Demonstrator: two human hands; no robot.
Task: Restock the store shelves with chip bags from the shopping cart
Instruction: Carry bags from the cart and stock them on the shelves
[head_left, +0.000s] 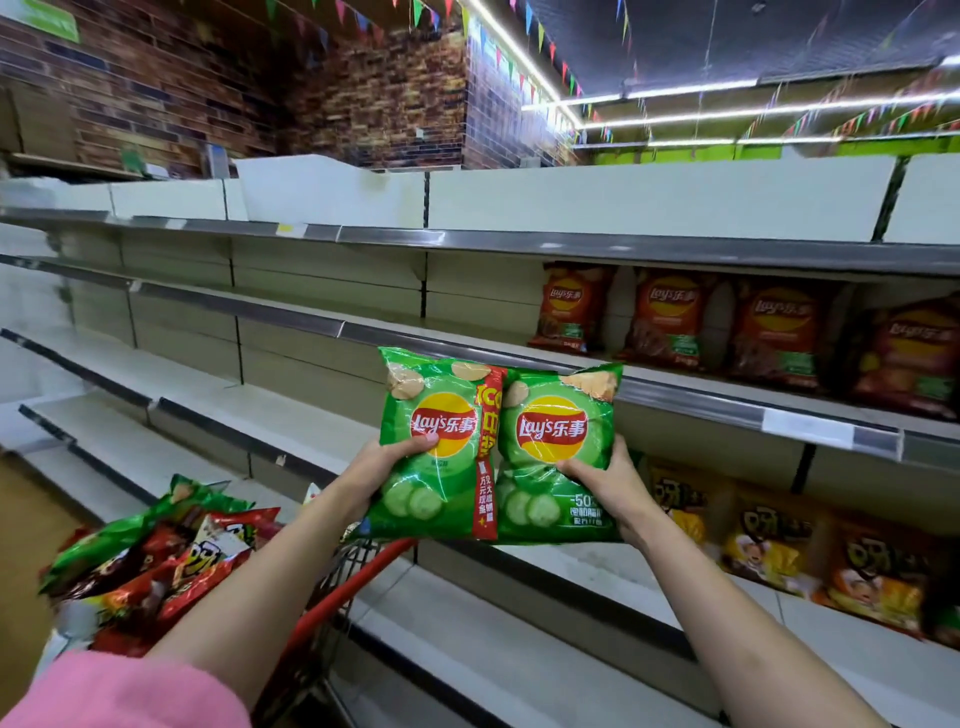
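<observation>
Two green Lay's chip bags are held side by side in front of the shelves. My left hand (382, 467) grips the left green bag (434, 405), which has a red strip down its right edge. My right hand (605, 480) grips the right green bag (558, 415) from its right side. Both bags are upright, touching each other, level with the front rail of the middle shelf (675, 397). The red shopping cart (332, 597) stands at the lower left, heaped with several chip bags (156, 551) in green, red and white.
Red-orange Lay's bags (670, 317) stand in a row on the shelf at the upper right. Yellow and orange snack bags (769, 545) fill the shelf below them. The shelves to the left hold nothing. A brick wall rises behind the top shelf.
</observation>
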